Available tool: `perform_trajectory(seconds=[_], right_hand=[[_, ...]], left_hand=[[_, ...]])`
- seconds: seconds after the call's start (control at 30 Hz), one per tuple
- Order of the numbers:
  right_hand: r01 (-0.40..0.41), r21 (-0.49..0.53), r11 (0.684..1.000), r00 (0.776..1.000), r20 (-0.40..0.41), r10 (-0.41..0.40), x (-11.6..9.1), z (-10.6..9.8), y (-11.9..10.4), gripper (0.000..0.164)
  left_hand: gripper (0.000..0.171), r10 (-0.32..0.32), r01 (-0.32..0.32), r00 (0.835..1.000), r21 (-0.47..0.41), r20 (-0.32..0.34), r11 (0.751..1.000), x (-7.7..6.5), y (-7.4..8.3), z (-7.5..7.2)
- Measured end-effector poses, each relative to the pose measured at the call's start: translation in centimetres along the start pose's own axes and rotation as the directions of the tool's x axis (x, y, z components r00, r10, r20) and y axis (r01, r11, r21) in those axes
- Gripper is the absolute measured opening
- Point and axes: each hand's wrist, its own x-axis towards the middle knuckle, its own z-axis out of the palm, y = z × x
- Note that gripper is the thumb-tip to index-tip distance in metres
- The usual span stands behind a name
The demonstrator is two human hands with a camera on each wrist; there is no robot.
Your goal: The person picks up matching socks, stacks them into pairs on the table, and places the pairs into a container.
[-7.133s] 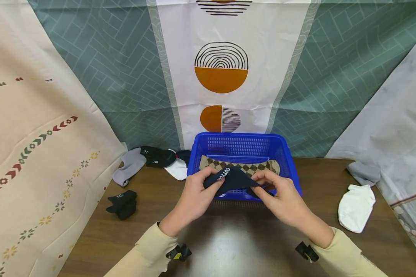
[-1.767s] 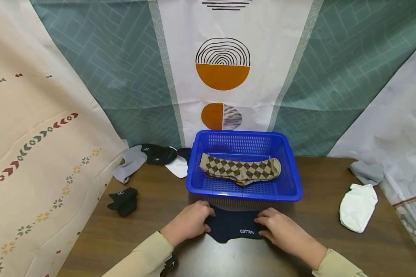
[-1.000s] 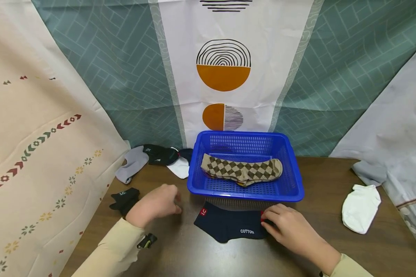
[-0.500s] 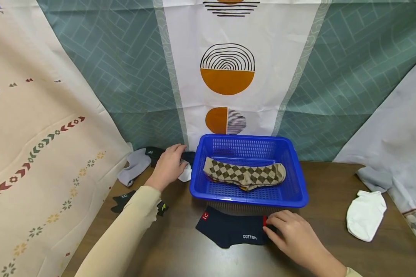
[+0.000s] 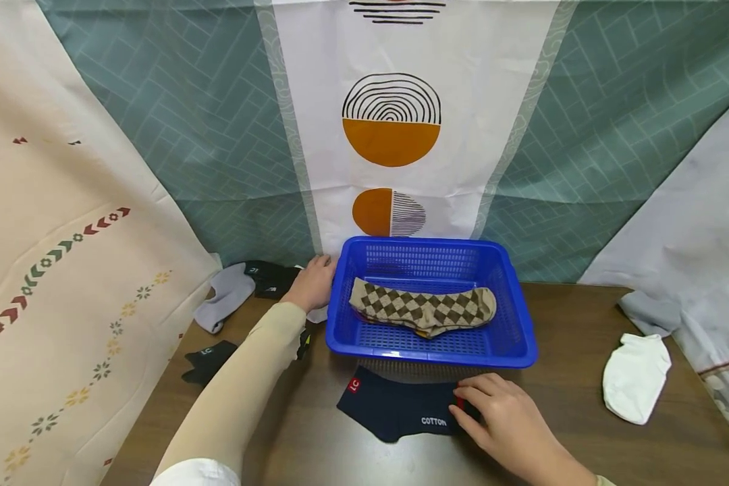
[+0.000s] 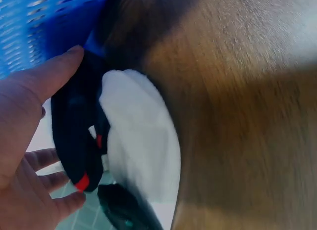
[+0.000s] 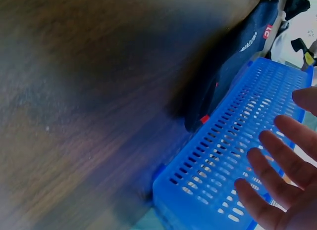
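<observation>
A navy ankle sock with white lettering and a red patch lies flat in front of the blue basket. My right hand rests at its red-marked cuff; the right wrist view has those fingers extended and spread. My left hand reaches the gap left of the basket. There, another navy sock with a red band lies between its thumb and spread fingers. Beside that one is a white sock, mostly hidden by the hand in the head view. Beige-and-brown argyle socks lie in the basket.
Black socks and a grey sock lie at the back left, with another black sock nearer, partly behind my left sleeve. On the right are a grey sock and a white sock. Patterned cloths hang around the table.
The navy sock, earlier held in both hands over the basket, now lies flat on the table. My left hand has left it and moved back to the basket's left side; the right stays.
</observation>
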Motion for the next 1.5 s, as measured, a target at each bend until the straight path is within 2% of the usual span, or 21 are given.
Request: perform_trajectory(seconds=[0.3, 0.5, 0.63, 0.77, 0.87, 1.0, 1.1, 1.2, 1.27, 1.37, 1.43, 1.5], right_hand=[[-0.038, -0.022, 0.999, 0.998, 0.053, 0.04, -0.2, 0.2, -0.4, 0.025], [-0.026, -0.011, 1.0, 0.999, 0.039, 0.026, -0.3, 0.2, -0.5, 0.022], [-0.017, -0.006, 1.0, 0.999, 0.03, 0.017, -0.3, 0.1, -0.6, 0.021], [0.0, 0.0, 1.0, 1.0, 0.017, 0.0, -0.3, -0.1, -0.7, 0.019], [0.014, 0.008, 1.0, 1.0, -0.005, -0.014, -0.1, -0.4, -0.8, 0.018], [0.051, 0.058, 0.997, 0.996, -0.076, -0.047, 0.4, -0.9, -0.8, 0.02], [0.118, 0.133, 0.984, 0.98, -0.173, -0.094, 0.8, -1.2, -1.0, 0.027], [0.193, 0.191, 0.962, 0.953, -0.269, -0.138, 1.1, -1.5, -1.1, 0.035], [0.229, 0.212, 0.95, 0.938, -0.31, -0.157, 1.4, -1.7, -1.2, 0.037], [0.259, 0.221, 0.94, 0.925, -0.338, -0.175, 1.6, -1.9, -1.3, 0.037], [0.266, 0.224, 0.938, 0.922, -0.344, -0.179, 1.6, -1.9, -1.3, 0.037], [0.269, 0.227, 0.936, 0.92, -0.349, -0.18, 1.7, -2.0, -1.3, 0.037]], left_hand=[[0.048, -0.046, 0.046, 0.996, 0.001, 0.081, 0.999, 0.0, 0.0, 0.2], [0.037, -0.058, 0.058, 0.996, 0.001, 0.065, 0.998, -0.2, 0.1, -0.1], [0.028, -0.028, 0.028, 1.0, -0.009, 0.014, 1.0, -0.1, -0.1, -0.1], [0.019, 0.001, -0.003, 0.997, -0.03, -0.071, 1.0, -0.2, -0.5, 0.1], [0.01, 0.012, -0.026, 0.986, -0.083, -0.164, 0.996, -0.6, -0.9, -0.3], [0.025, -0.019, -0.036, 0.963, -0.198, -0.268, 0.98, -1.4, -1.2, -1.7], [0.03, -0.066, -0.012, 0.952, -0.252, -0.3, 0.968, -2.2, -1.4, -2.7], [0.031, -0.097, 0.016, 0.941, -0.245, -0.323, 0.969, -3.1, -1.5, -3.4], [0.032, -0.118, 0.028, 0.929, -0.251, -0.352, 0.967, -3.8, -1.6, -3.7], [0.032, -0.184, 0.041, 0.899, -0.344, -0.396, 0.938, -5.0, -1.7, -3.9], [0.031, -0.227, 0.016, 0.88, -0.451, -0.417, 0.893, -5.9, -1.6, -4.0], [0.031, -0.27, -0.011, 0.864, -0.551, -0.426, 0.834, -6.8, -1.1, -4.3]])
